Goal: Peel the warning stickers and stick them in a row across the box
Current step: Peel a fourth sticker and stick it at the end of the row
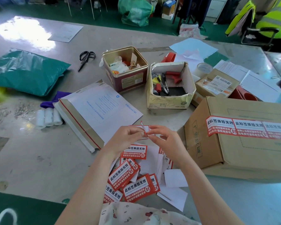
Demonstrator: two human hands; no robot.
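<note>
Both hands meet above the table's middle, pinching one red and white warning sticker (144, 130). My left hand (128, 135) grips its left side. My right hand (164, 138) pinches the edge, and a corner of the sticker curls up between the fingertips. A loose pile of the same red stickers (130, 177) and white backing papers (175, 179) lies under my forearms. At the right stands the brown cardboard box (217, 143), with three red stickers (248, 129) in a row across its top, running off the right edge.
A white mailer envelope (94, 114) lies left of my hands, with three small white rolls (47, 118) beside it. Behind stand a metal tin (125, 69), an open carton of pens and stamps (169, 85), scissors (85, 60) and a green plastic parcel (26, 70).
</note>
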